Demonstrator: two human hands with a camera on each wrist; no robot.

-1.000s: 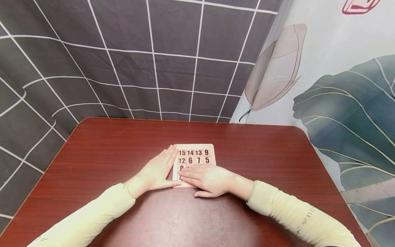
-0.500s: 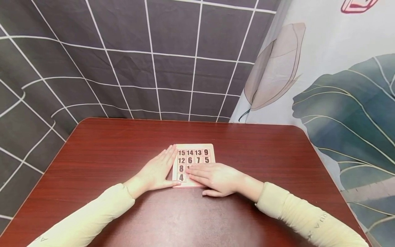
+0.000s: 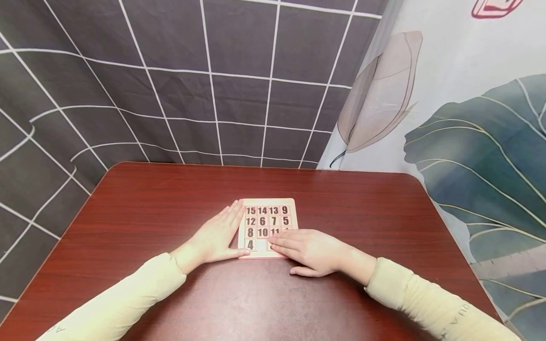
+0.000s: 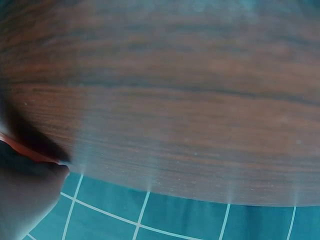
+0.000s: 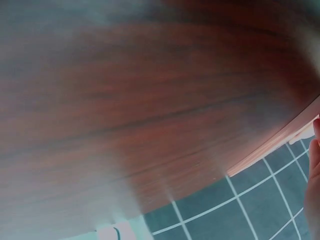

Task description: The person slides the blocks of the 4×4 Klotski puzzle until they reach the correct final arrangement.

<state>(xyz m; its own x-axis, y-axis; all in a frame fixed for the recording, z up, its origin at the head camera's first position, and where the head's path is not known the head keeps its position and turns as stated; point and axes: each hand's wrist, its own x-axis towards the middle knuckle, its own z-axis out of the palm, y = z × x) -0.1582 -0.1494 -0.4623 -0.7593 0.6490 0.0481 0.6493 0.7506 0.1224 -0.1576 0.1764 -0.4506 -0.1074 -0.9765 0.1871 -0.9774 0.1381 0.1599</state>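
Observation:
A number slide puzzle [image 3: 268, 216] with a pale frame lies flat on the table. Its top rows read 15, 14, 13, 9 and 12, 6, 7, 5; below come 8, 10, 11, then 4 with a vacant slot to its right. My left hand [image 3: 213, 239] rests along the puzzle's left side, fingers straight, thumb at the near left corner. From the right, my right hand [image 3: 313, 251] lays nearly straight fingers over the lower right tiles and hides some of them. The right wrist view catches the puzzle's side [image 5: 272, 145] beside the hand's edge.
The reddish-brown wooden table [image 3: 170, 199] has rounded far corners. Behind it hangs a dark curtain [image 3: 239, 99] with white grid lines. A pale curtain with leaf prints [image 3: 482, 142] hangs at the right.
My right hand has slid rightward across the lower tiles, uncovering 8, 4, 10, 11 and the vacant slot. My left hand has stayed at the puzzle's left side.

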